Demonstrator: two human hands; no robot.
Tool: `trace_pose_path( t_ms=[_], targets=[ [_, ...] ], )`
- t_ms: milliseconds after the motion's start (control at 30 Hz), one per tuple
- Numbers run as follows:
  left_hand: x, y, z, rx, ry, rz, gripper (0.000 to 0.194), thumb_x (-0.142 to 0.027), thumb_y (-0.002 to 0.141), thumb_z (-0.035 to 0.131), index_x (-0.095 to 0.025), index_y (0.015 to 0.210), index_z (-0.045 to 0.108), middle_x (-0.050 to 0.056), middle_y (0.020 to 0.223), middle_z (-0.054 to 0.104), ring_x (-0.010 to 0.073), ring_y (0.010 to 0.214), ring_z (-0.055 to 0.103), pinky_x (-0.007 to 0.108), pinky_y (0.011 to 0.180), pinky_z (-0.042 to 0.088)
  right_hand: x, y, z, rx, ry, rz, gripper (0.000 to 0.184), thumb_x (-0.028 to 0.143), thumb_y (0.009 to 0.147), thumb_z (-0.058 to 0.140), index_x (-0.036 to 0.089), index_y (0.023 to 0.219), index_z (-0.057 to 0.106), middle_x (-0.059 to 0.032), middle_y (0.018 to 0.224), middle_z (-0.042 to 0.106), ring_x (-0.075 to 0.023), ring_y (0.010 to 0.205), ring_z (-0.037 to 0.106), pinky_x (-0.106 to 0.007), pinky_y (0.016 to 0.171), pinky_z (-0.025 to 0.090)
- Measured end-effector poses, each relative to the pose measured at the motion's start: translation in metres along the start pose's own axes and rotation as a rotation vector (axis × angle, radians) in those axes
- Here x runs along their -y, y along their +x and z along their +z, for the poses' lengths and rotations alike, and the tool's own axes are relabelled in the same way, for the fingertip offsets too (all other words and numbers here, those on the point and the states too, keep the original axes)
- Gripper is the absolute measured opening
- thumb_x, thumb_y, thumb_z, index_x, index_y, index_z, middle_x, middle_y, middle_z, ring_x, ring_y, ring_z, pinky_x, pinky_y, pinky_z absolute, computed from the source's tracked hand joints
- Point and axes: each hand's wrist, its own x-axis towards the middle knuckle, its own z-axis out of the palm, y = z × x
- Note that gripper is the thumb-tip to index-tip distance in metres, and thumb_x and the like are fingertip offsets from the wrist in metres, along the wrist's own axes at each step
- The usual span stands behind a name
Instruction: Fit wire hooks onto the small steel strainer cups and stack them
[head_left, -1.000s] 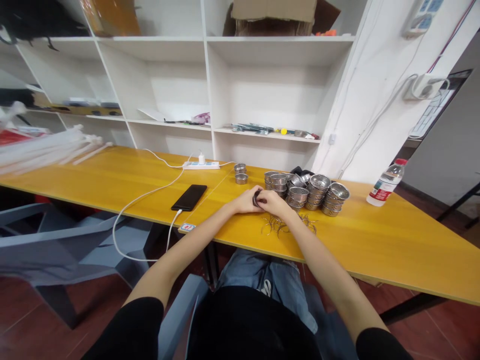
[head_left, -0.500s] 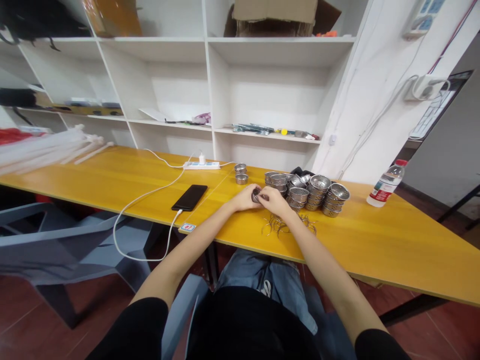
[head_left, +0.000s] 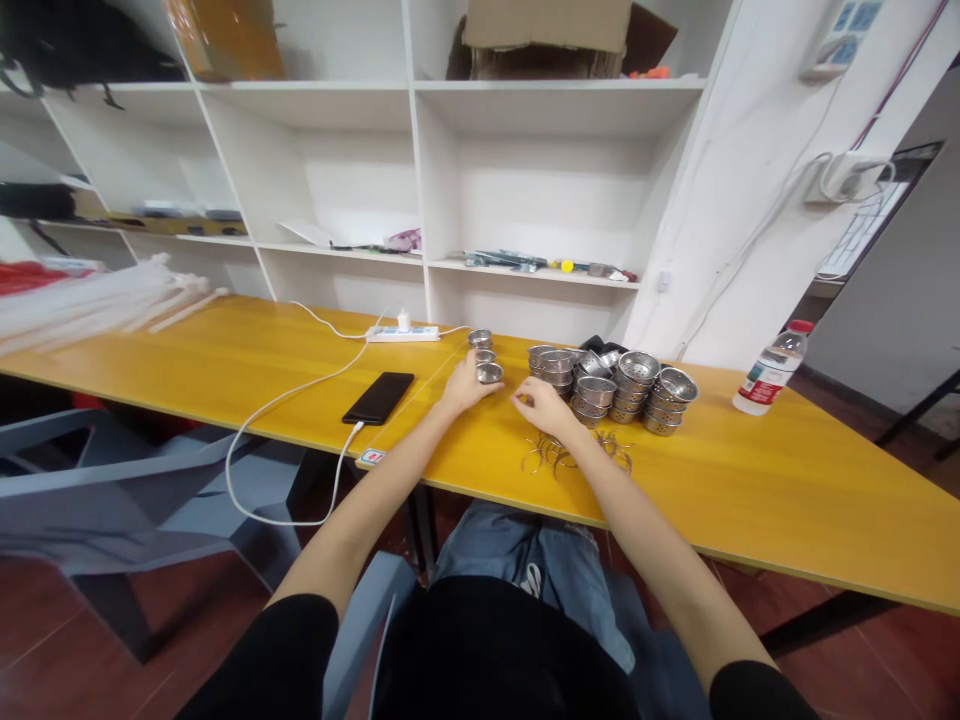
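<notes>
On the yellow table (head_left: 765, 480), left hand (head_left: 463, 386) clasps one cup (head_left: 490, 374) (right hand (head_left: 543, 406): grip unclear).

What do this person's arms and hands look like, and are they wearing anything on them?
Short black sleeves, the left sleeve and the right sleeve, are plain and leave the forearms uncovered. The left hand and right hand are ungloved, with no watch visible on either wrist. Any rings would be too small to make out.

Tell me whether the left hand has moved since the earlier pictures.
Yes: the left hand has moved left, closer to the black phone.
</notes>
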Motion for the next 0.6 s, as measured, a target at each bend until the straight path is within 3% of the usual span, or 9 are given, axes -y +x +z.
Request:
trace_pose_path(
  t_ms=[167,400,500,600],
  targets=[
    [-0.007,0.021,0.006,-0.177,0.088,-0.06,0.062,-0.041,0.078,0.084,-0.022,0.126,0.051,0.015,0.126,0.063,0.0362,0.126,0.055,0.048,0.102,0.047,0.0,-0.002,0.0,0.02,-0.007,0.0,0.013,0.016,0.094,0.065,0.015,0.088,0.076,-0.0054,0.089,0.064,-0.0132,0.073,0.057,-0.026,0.073,0.046],
    [0.022,0.043,0.014,-0.138,0.06,-0.044,0.041,-0.026,0.087,0.074,-0.02,0.123,0.056,0.015,0.135,0.057,0.0324,0.131,0.053,0.049,0.114,0.042,-0.001,-0.002,0.003,0.054,-0.004,0.021,0.012,0.015,0.094,0.065,0.015,0.09,0.077,-0.0058,0.091,0.065,-0.013,0.072,0.057,-0.027,0.073,0.046],
    [0.031,0.043,0.014,-0.082,0.048,-0.076,0.053,-0.026,0.089,0.07,-0.018,0.138,0.05,0.022,0.158,0.039,0.0359,0.142,0.048,0.051,0.119,0.038,-0.002,0.0,0.006,0.069,-0.029,0.009,0.012,0.015,0.094,0.066,0.015,0.089,0.077,-0.0057,0.088,0.064,-0.0142,0.073,0.058,-0.028,0.075,0.045],
    [0.029,0.036,0.013,-0.041,0.052,-0.095,0.073,-0.033,0.092,0.066,-0.015,0.156,0.034,0.026,0.169,0.02,0.04,0.153,0.036,0.054,0.123,0.033,-0.001,0.0,0.01,0.09,-0.054,0.016,0.014,0.014,0.093,0.065,0.015,0.088,0.078,-0.0071,0.088,0.065,-0.0169,0.08,0.061,-0.029,0.081,0.048]
  ],
)
